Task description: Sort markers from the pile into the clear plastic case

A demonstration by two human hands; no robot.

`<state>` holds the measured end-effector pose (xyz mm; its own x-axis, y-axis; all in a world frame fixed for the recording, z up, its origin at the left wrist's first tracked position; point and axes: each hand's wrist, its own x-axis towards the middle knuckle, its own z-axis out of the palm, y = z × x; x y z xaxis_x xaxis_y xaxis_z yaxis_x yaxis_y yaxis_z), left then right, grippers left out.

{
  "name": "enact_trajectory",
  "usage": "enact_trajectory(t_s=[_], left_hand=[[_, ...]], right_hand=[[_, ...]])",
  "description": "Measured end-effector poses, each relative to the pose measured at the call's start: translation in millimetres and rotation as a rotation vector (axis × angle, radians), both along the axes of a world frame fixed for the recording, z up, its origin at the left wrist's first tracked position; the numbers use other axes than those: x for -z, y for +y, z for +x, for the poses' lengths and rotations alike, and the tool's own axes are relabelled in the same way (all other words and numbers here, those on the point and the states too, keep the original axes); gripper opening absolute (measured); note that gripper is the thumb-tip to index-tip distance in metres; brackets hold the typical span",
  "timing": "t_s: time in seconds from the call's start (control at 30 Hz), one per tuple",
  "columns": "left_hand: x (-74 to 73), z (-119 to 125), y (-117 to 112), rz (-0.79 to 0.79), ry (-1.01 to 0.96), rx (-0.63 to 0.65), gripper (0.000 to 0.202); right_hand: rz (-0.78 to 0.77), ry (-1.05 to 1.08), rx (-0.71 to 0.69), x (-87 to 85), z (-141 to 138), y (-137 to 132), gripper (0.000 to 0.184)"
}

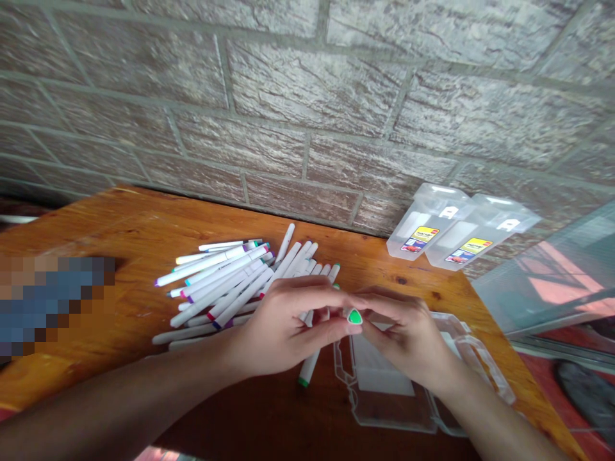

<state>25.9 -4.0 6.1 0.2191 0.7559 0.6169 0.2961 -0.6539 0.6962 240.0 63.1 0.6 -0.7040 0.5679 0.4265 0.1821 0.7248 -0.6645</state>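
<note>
Close together above the table, my left hand [288, 326] and my right hand [406, 330] meet at the fingertips. Between them is a marker with a green end [354, 317] pointing towards me; the rest of its body is hidden by the fingers. Both hands are closed around it in a pinch. Behind and left of my left hand lies a loose pile of white markers [230, 272] with coloured ends. Another green-ended marker [310, 370] rests beneath my left hand. Under my right hand, a clear plastic case [394, 413] lies opened out, partly covered by the hand and forearm.
Two clear plastic cases with yellow labels, one [413, 224] beside the other [464, 237], stand at the table's back right against the brick wall [307, 96]. A pixelated patch [48, 301] covers the left side. The wooden table [129, 224] ends on the right near a glass panel [552, 269].
</note>
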Motion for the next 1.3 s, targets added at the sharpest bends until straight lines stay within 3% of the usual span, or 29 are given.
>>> enact_trajectory(t_s=[0.2,0.33,0.53,0.7,0.93,1.03,1.3], left_hand=[[1.2,-2,9,-0.186,-0.293,-0.114,0.015],[-2.7,-3,16,-0.332,-0.459,-0.127,0.016],[-1.4,-7,22,-0.439,-0.465,-0.140,0.020],[7.6,-5,23,-0.423,-0.322,-0.081,0.017],[4.5,-3,12,-0.177,0.227,-0.122,0.012],[4.9,-4,11,-0.137,0.289,-0.133,0.012],[8.8,-3,8,-0.091,0.290,-0.093,0.012]], right_hand=[[-0.104,-0.007,0.090,2.3,3,-3,0.017],[-0.237,0.126,0.165,0.4,2,-2,0.012],[-0.502,0.386,0.216,-2.2,1,6,0.014],[-0.615,0.552,0.211,0.7,4,12,0.013],[-0.576,0.532,0.174,-3.8,4,5,0.012],[-0.522,0.531,0.128,-9.6,1,-2,0.010],[-0.273,0.448,0.000,-20.3,0,-17,0.037]])
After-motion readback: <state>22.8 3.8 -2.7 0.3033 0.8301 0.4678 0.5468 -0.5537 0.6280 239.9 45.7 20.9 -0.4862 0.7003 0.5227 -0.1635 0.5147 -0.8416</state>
